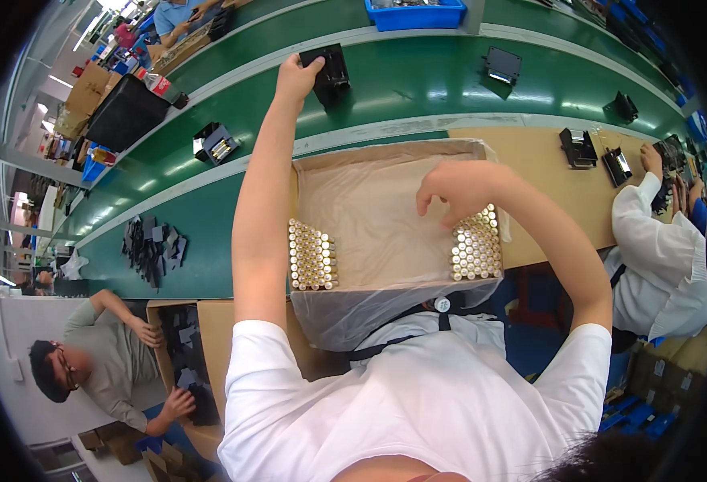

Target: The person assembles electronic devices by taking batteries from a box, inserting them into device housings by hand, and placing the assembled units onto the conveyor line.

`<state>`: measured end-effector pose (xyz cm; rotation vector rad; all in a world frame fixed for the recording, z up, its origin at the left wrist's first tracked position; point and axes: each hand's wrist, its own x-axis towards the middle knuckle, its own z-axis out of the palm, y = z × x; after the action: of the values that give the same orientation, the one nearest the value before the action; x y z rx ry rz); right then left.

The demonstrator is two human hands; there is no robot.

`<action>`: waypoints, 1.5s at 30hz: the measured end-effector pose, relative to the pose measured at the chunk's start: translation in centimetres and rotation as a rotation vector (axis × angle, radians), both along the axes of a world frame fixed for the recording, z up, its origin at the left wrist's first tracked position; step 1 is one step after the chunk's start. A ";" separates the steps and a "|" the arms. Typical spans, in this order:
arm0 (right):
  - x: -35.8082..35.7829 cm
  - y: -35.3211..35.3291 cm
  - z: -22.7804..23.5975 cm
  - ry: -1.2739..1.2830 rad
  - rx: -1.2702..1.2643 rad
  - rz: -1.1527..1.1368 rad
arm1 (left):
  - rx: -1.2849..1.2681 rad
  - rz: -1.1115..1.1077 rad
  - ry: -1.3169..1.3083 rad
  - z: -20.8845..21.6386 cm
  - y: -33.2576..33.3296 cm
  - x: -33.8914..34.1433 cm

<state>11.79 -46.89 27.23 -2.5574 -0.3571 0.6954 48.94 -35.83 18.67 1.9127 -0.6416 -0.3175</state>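
Note:
My left hand [295, 80] reaches far forward over the green conveyor belt and grips the left side of a black plastic housing [336, 71], thumb on its face. My right hand [459, 186] hovers over the right part of a plastic-lined cardboard box [385, 148], fingers bent and apart, with nothing visible in them. Just below that hand stands a block of cylindrical batteries [475, 251], ends up, packed against the box's right wall. A second block of batteries [311, 259] fills the left side of the box. Clear liner lies bare between both blocks.
More black housings lie on the belt, one left [216, 143] and one right [502, 66]. Two housings [578, 149] rest on the brown board [522, 177]. Dark flat pieces [154, 247] are heaped left. Co-workers sit right [659, 257] and left [112, 361]. A blue bin [416, 16] stands beyond.

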 end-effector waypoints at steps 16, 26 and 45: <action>-1.4 2.9 -2.2 0.208 -0.144 0.370 | -0.186 0.071 0.295 0.6 -4.8 -3.6; 0.8 2.0 -4.8 0.408 0.043 0.380 | -0.300 0.097 0.434 1.1 -4.3 -5.4; 4.9 0.9 -4.4 -0.051 0.314 0.303 | -0.602 0.175 0.597 2.8 -2.0 -5.0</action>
<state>16.66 -45.98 22.80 -2.2466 -0.8160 0.6228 43.93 -37.79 21.45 1.1964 -0.1349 -0.4919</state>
